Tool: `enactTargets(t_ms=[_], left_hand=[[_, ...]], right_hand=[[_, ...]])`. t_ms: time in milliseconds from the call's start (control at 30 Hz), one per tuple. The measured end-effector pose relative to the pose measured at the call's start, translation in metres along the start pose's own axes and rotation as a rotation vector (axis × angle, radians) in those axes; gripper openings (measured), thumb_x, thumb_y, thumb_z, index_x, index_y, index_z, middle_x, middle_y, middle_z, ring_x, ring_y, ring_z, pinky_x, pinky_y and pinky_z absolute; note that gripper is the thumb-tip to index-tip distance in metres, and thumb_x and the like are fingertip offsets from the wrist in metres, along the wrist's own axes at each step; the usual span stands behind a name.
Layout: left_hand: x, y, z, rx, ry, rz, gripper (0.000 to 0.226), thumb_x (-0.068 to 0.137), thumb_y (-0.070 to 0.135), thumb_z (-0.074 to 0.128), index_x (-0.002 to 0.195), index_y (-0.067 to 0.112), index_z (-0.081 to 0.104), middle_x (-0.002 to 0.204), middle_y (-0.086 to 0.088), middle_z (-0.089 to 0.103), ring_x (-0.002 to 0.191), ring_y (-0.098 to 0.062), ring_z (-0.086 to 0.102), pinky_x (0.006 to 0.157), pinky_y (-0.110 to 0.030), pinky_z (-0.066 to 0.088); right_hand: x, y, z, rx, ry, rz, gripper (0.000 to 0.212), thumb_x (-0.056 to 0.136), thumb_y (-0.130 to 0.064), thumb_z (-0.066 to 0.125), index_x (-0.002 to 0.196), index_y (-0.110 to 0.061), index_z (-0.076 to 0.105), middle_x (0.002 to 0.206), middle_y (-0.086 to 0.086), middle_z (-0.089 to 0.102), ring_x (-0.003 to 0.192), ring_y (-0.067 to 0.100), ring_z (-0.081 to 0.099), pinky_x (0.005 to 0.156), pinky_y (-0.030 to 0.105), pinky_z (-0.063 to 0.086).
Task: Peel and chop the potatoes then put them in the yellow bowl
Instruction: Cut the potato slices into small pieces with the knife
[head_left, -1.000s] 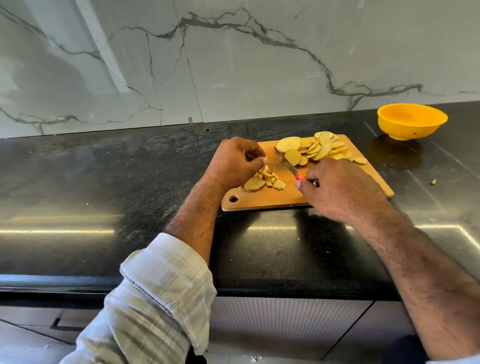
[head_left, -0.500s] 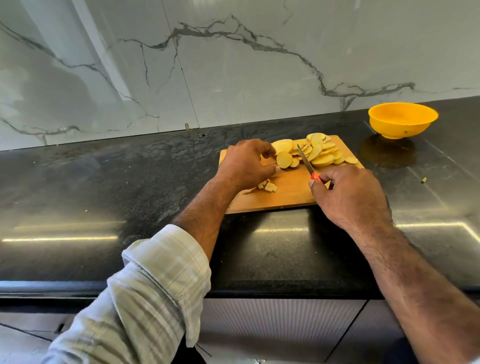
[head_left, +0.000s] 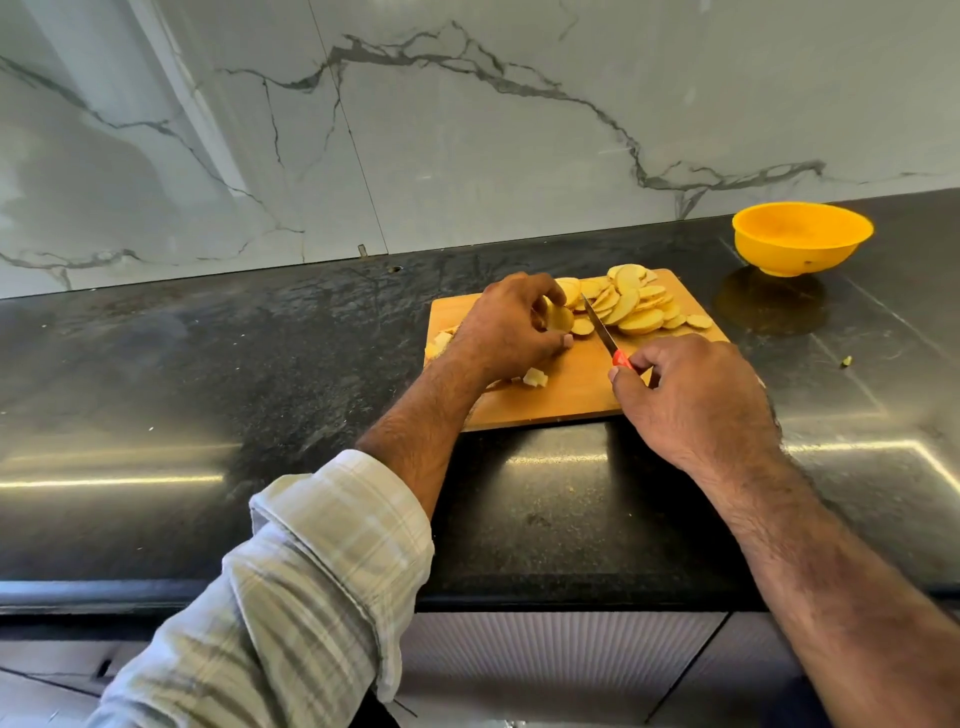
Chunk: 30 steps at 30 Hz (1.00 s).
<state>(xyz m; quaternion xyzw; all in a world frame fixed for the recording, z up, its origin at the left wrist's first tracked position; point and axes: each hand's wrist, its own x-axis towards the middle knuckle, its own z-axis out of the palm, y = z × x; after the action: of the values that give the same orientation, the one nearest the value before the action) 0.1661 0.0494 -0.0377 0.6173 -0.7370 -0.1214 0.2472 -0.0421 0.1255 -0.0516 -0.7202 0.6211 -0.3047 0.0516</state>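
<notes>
Lifted from the chopped bits, left hand (head_left: 511, 332) now pinches a potato slice (head_left: 560, 318); right hand (head_left: 691, 400) grips the knife (head_left: 602, 332).

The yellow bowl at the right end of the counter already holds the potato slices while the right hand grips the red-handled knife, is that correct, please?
Not quite. The head view shows the yellow bowl empty; the potato slices still lie on the wooden cutting board. The rest is right: the bowl stands at the right end of the counter, and the right hand grips the red-handled knife.

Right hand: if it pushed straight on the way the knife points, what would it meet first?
Probably the pile of potato slices: the right hand aims the knife up and left, its tip already at the pile's edge. Depth is unclear.
</notes>
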Motion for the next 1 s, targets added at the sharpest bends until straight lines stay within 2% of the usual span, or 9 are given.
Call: enactTargets(t_ms=[233,367,600,733,1000], left_hand=[[-0.009,-0.001,-0.005,-0.039,0.034,-0.014,0.045,0.087,0.033,0.085,0.128,0.028,0.066,0.122,0.008,0.068,0.106,-0.01,0.065,0.093,-0.032,0.061],[-0.01,-0.003,-0.005,-0.028,0.042,-0.035,0.046,0.087,0.036,0.085,0.128,0.029,0.067,0.122,0.01,0.069,0.107,-0.008,0.064,0.097,-0.037,0.06],[-0.008,-0.004,-0.003,-0.038,0.044,-0.049,0.042,0.086,0.038,0.086,0.123,0.029,0.069,0.116,0.013,0.069,0.105,-0.007,0.065,0.1,-0.042,0.058],[-0.006,-0.006,-0.003,-0.033,0.043,-0.06,0.04,0.085,0.038,0.086,0.12,0.032,0.068,0.113,0.014,0.068,0.103,-0.007,0.064,0.1,-0.044,0.058],[-0.006,-0.008,-0.002,-0.031,0.027,-0.052,0.038,0.084,0.038,0.085,0.117,0.036,0.065,0.111,0.017,0.066,0.105,-0.007,0.064,0.103,-0.049,0.054]], right_hand=[[-0.005,-0.008,-0.005,0.034,-0.031,-0.045,0.031,0.095,-0.051,0.067,0.113,-0.027,0.077,0.077,-0.009,0.066,0.061,0.006,0.057,0.049,0.02,0.044],[-0.006,-0.011,-0.006,0.035,-0.04,-0.054,0.032,0.094,-0.052,0.067,0.113,-0.028,0.077,0.083,-0.005,0.071,0.064,0.008,0.059,0.053,0.024,0.054],[-0.005,-0.012,-0.005,0.028,-0.072,-0.064,0.034,0.095,-0.052,0.067,0.115,-0.027,0.077,0.087,-0.005,0.073,0.069,0.008,0.061,0.054,0.022,0.049],[-0.004,-0.011,-0.005,-0.01,-0.107,-0.032,0.032,0.095,-0.052,0.066,0.111,-0.027,0.077,0.079,-0.009,0.067,0.067,0.007,0.058,0.051,0.021,0.045],[-0.005,-0.013,-0.004,0.019,-0.073,-0.051,0.033,0.094,-0.052,0.068,0.112,-0.027,0.078,0.087,-0.006,0.074,0.068,0.009,0.061,0.056,0.022,0.052]])
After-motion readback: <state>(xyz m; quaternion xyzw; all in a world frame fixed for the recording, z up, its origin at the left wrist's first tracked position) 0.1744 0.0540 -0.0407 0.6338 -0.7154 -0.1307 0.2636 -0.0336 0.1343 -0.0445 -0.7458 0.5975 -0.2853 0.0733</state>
